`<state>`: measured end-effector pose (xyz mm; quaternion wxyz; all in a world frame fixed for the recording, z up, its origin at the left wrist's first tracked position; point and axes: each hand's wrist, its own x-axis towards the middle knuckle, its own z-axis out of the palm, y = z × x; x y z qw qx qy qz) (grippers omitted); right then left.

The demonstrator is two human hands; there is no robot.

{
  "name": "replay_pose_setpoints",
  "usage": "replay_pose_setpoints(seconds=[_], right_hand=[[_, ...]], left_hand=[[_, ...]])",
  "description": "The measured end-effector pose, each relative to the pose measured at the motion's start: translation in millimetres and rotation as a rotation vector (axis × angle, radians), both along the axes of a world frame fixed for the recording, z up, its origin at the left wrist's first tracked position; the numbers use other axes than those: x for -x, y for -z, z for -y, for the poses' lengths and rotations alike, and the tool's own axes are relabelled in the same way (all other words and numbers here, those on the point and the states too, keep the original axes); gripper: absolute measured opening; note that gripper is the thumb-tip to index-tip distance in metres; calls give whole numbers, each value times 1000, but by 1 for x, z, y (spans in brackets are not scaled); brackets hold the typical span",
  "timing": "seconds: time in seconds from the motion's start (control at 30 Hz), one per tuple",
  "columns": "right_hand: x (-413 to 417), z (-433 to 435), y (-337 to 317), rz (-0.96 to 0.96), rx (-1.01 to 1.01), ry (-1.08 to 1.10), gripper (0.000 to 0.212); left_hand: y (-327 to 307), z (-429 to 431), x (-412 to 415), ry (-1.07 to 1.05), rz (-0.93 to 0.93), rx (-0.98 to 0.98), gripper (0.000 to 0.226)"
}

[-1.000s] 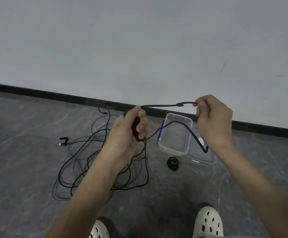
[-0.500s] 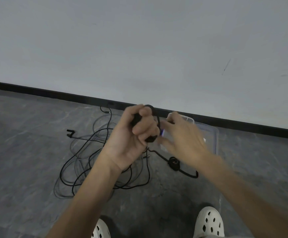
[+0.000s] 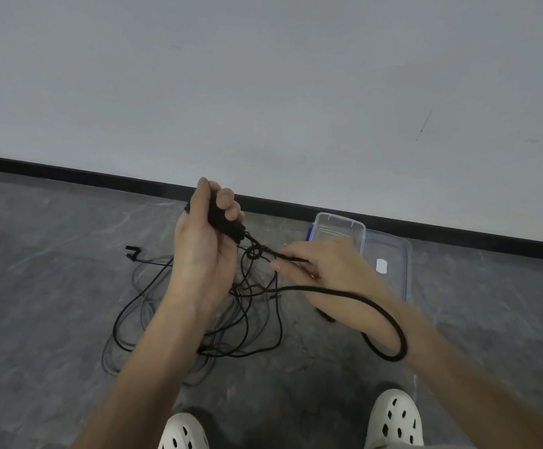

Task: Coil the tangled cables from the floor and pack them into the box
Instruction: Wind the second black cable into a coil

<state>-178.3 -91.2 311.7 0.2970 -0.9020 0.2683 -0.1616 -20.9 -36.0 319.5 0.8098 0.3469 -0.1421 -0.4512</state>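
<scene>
On the grey stone floor (image 3: 53,286) I see thin black tangled cables (image 3: 247,319), an open clear plastic box (image 3: 341,228) to their right, the left hand (image 3: 205,251) gripping a coiled black cord bundle (image 3: 220,218), the right hand (image 3: 325,267) pinching its loose strand (image 3: 270,251)

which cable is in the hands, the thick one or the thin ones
The thick black cable: the left hand grips its coiled bundle and the right hand pinches a strand of it. The thin cables lie tangled on the floor.
</scene>
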Motion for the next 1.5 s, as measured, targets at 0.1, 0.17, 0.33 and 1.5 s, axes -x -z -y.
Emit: replay_pose_setpoints(seconds=[0.1,0.17,0.33,1.5], right_hand=[[2,-2,-1,-84,41,-31,41],[1,-3,1,-138,55,-63,37],[-4,4,6,-275,58,-91,27],[-20,10,27,71,-99,-52,93]], left_hand=[[0,0,0,6,-11,2,25],[1,0,2,30,-30,0,25],[-2,0,7,123,-105,44,25],[-11,-9,15,535,-154,253,23]])
